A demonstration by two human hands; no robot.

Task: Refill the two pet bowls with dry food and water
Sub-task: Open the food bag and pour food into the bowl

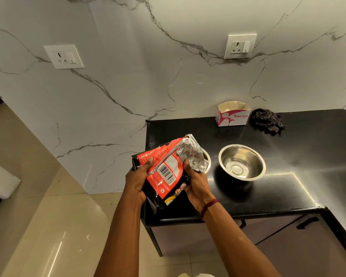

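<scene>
A red and black pet food bag (166, 168) with a silver foil mouth is tilted over the left end of the black counter (288, 196). My left hand (137, 180) grips its lower left side. My right hand (196, 184) grips its right side below the foil opening. The bag's mouth lies over a steel bowl (206, 158), of which only the right rim shows. A second steel bowl (241, 162) stands to its right and looks empty. I cannot tell whether food is falling.
An open white tissue box (232, 114) and a dark checked cloth (268, 120) sit at the counter's back by the marble wall. Two wall sockets (240, 46) are above. A cabinet handle (307, 222) is below the counter. Tiled floor lies to the left.
</scene>
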